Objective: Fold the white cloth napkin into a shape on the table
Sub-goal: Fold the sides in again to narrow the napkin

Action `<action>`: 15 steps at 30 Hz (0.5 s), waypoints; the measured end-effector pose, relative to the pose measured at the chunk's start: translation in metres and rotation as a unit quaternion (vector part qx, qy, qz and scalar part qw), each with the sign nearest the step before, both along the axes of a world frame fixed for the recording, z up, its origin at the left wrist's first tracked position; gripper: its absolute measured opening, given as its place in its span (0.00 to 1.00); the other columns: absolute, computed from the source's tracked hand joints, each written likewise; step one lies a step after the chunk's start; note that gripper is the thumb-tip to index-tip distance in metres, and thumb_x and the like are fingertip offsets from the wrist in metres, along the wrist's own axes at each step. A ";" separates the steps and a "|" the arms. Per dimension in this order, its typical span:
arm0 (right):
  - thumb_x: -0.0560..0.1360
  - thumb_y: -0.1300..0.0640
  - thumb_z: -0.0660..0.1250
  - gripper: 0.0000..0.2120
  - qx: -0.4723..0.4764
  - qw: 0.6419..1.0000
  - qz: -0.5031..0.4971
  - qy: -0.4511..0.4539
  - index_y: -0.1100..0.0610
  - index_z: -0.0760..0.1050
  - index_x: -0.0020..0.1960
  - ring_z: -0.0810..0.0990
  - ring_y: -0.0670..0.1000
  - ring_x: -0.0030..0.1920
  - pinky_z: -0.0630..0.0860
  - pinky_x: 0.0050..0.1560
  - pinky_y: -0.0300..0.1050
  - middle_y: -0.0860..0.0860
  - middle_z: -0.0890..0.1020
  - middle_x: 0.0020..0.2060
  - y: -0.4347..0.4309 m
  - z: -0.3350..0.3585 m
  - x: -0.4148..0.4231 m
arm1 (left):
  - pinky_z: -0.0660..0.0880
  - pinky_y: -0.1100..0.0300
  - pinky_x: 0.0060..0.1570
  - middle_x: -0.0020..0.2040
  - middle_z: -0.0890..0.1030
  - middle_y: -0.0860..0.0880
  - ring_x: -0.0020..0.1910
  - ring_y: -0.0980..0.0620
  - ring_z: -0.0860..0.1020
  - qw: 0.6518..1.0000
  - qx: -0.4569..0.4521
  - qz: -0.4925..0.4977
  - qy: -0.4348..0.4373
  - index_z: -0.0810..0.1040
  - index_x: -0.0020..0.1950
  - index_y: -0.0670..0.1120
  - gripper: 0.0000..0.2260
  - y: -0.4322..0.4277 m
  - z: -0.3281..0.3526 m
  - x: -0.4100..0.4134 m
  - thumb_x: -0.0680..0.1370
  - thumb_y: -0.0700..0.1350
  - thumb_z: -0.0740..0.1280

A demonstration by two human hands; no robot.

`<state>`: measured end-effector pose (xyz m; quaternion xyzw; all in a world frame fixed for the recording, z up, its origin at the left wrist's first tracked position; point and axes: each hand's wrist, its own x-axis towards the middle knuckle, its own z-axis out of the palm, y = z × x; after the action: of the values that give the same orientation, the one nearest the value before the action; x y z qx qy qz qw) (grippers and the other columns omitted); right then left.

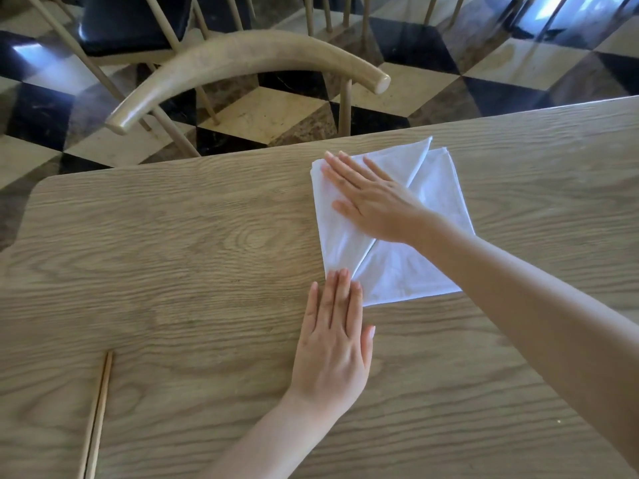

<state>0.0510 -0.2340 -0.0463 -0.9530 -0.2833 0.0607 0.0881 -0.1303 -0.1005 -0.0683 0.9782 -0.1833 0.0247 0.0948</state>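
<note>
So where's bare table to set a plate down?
Widest bare patch: left of the napkin and left hand, above the chopsticks. Also the table right of the napkin. Crowded under the right hand.

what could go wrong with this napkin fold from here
1. The right hand presses flat on only the upper left part of the white napkin; the diagonal flap could spring open elsewhere, leaving a soft crease.
2. The left hand touches just the napkin's near corner with its fingertips, so the cloth might slide on the smooth wooden table and skew the layers.
3. The napkin's far corner lies close to the table's edge and might slip over it.
</note>
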 end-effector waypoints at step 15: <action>0.81 0.44 0.42 0.26 -0.020 1.000 -0.013 -0.007 0.51 0.44 0.77 0.44 0.45 0.76 0.41 0.76 0.49 0.46 0.47 0.77 0.039 -0.013 0.049 | 0.59 0.44 0.66 0.72 0.64 0.37 0.71 0.40 0.63 0.998 0.042 -0.015 0.038 0.63 0.72 0.38 0.23 0.003 0.006 0.004 0.82 0.49 0.45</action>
<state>0.1003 -0.1953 -0.0593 -0.9587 -0.2699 0.0590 0.0676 -0.1262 -0.0975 -0.0622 0.9787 -0.1947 -0.0215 0.0613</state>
